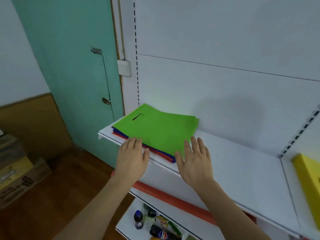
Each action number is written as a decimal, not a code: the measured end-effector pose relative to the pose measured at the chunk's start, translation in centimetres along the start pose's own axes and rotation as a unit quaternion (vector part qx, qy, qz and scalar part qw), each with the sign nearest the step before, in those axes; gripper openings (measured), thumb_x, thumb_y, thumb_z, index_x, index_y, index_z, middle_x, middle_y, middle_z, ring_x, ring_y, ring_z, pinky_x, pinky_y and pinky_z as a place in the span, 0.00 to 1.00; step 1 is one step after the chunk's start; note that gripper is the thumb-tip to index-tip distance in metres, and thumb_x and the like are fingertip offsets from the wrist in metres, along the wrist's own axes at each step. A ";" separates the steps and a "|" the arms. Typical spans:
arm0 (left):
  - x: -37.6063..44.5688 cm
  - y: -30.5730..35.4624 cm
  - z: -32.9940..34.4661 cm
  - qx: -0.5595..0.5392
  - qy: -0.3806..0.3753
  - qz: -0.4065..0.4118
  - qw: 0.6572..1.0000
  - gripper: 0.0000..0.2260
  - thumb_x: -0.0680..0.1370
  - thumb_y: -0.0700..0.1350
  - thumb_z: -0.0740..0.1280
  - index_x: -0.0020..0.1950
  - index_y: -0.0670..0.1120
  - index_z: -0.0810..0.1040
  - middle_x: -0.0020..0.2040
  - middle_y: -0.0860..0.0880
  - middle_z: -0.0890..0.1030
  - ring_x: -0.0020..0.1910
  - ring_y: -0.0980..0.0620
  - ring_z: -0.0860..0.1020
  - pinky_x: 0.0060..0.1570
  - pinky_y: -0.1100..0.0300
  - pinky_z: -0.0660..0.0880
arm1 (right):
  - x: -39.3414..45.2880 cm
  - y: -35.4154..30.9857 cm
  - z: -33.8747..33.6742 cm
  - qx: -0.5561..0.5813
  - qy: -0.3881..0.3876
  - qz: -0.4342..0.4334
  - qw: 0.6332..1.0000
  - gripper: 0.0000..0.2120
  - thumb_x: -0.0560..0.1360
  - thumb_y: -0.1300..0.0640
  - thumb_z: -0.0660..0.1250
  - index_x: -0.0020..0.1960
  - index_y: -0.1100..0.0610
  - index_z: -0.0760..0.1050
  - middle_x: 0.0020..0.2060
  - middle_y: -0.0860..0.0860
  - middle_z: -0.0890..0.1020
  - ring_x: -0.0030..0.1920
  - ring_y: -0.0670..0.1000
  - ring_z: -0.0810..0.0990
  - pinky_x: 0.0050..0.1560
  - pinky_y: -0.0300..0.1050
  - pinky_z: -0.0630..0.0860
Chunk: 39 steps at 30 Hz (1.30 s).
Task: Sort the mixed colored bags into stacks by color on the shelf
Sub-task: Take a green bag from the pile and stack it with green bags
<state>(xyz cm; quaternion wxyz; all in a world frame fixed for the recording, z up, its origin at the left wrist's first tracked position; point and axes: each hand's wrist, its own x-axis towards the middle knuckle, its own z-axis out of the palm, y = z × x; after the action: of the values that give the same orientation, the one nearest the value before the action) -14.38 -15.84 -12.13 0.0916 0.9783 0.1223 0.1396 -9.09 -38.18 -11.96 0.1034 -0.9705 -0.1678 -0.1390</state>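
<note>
A mixed stack of flat bags lies at the left end of the white shelf (242,170). A green bag (155,129) with a slot handle is on top; blue and red bag edges (155,152) show beneath it along the front. My left hand (132,158) is at the stack's front left edge with fingers straight, its fingertips touching the bags' edge. Over the stack's front right corner, my right hand (194,160) has its fingers spread, fingertips over the green bag. Neither hand holds anything. A yellow bag (310,181) lies at the shelf's far right.
A green door (78,66) stands left of the shelf unit. Below, a lower shelf (128,220) carries bottles (138,219) and packets. Cardboard boxes (17,172) sit on the wooden floor at the left. A red price strip (173,200) runs along the shelf front.
</note>
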 end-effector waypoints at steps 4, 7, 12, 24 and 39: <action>4.7 -2.4 0.1 0.048 -0.010 0.003 0.999 0.28 0.86 0.59 0.51 0.81 0.43 0.65 0.79 0.43 0.68 0.80 0.44 0.63 0.80 0.45 0.59 | 4.2 -2.6 1.8 -0.005 -0.014 -0.004 1.000 0.33 0.84 0.37 0.54 0.80 0.57 0.68 0.81 0.60 0.66 0.81 0.63 0.61 0.79 0.62 0.60; 7.4 -3.8 0.3 0.052 -0.020 -0.005 0.998 0.30 0.85 0.61 0.51 0.81 0.43 0.64 0.81 0.42 0.66 0.81 0.43 0.61 0.81 0.44 0.58 | 6.8 -3.8 3.0 -0.024 -0.061 -0.001 0.998 0.34 0.84 0.34 0.48 0.83 0.53 0.62 0.82 0.57 0.62 0.83 0.61 0.58 0.80 0.63 0.57; 10.2 -6.0 1.3 0.078 -0.034 0.022 0.996 0.37 0.83 0.67 0.49 0.83 0.42 0.60 0.84 0.40 0.58 0.84 0.42 0.53 0.82 0.43 0.51 | 8.5 -4.4 4.7 -0.051 -0.109 0.021 0.993 0.29 0.83 0.40 0.48 0.82 0.49 0.62 0.82 0.55 0.62 0.82 0.58 0.57 0.80 0.64 0.55; 11.6 -6.9 3.1 0.056 -0.026 0.196 0.979 0.27 0.86 0.61 0.50 0.72 0.46 0.75 0.70 0.46 0.78 0.72 0.44 0.69 0.76 0.44 0.62 | 5.9 -6.3 3.6 -0.091 -0.047 0.313 0.944 0.22 0.82 0.39 0.57 0.63 0.53 0.77 0.65 0.57 0.75 0.63 0.61 0.74 0.59 0.56 0.76; 10.9 -5.8 2.4 0.042 -0.042 0.172 0.983 0.21 0.87 0.55 0.55 0.78 0.48 0.66 0.81 0.37 0.62 0.79 0.36 0.62 0.79 0.34 0.50 | 6.8 -5.3 2.7 0.086 0.056 0.380 0.919 0.31 0.77 0.57 0.69 0.78 0.60 0.64 0.63 0.62 0.78 0.62 0.66 0.77 0.59 0.58 0.75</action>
<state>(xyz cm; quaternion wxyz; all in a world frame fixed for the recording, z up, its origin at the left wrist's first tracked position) -4.72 -7.77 -12.91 0.0305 0.9928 -0.0461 0.1064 -4.16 -30.58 -11.57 0.2402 -0.9394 0.2081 -0.1281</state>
